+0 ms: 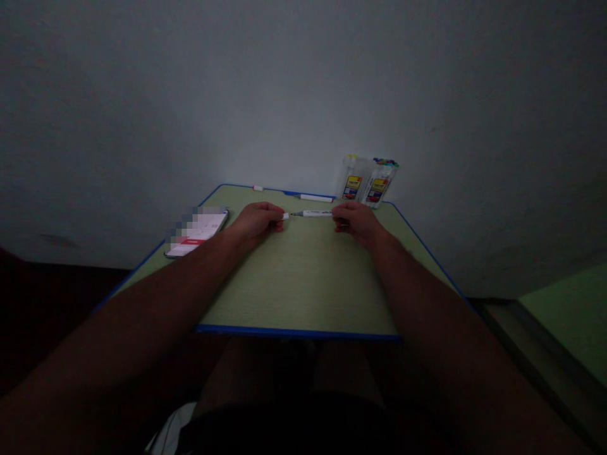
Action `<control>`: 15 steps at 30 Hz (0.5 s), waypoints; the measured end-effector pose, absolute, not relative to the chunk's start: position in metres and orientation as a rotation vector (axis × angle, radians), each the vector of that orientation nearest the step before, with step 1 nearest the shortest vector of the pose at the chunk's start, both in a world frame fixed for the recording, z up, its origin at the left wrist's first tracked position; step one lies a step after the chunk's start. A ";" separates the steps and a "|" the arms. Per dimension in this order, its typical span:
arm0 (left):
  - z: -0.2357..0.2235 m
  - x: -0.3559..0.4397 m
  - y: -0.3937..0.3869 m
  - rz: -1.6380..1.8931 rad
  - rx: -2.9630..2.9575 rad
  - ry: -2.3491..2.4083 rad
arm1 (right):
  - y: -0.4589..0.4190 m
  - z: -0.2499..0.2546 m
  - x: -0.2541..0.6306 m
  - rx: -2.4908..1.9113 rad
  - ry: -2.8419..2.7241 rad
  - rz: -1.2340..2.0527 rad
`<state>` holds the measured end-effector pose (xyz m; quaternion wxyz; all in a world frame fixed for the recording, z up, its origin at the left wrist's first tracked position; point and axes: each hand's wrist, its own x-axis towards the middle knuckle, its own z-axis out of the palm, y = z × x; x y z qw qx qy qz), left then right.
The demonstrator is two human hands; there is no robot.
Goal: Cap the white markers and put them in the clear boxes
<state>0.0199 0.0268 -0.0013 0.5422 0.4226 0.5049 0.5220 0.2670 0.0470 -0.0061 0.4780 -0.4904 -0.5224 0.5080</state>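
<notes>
Between my hands, a white marker (pixel 317 213) points its bare dark tip to the left, held level above the table. The fingers of my right hand (pixel 355 222) are closed on its right end. My left hand (pixel 260 222) pinches a small white cap (pixel 286 216), a short gap away from the tip. Behind them, at the table's far edge, lies a second uncapped white marker (pixel 317 198) with a reddish right end. A separate white cap with a red end (pixel 258 188) rests farther left along that edge.
The green table (pixel 303 284) has a blue rim and stands against a grey wall (pixel 294 95). Two clear marker cases (pixel 351 180) with yellow labels stand at the back right; the right one holds several markers. A phone (pixel 202 234) with its screen lit lies at the left.
</notes>
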 end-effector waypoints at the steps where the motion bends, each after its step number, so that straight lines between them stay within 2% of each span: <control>1: -0.002 0.020 0.027 1.237 1.005 1.201 | 0.047 -0.007 0.267 -1.194 -1.284 1.245; 15: -0.004 0.023 0.025 1.183 1.063 1.155 | 0.047 -0.009 0.265 -1.187 -1.320 1.280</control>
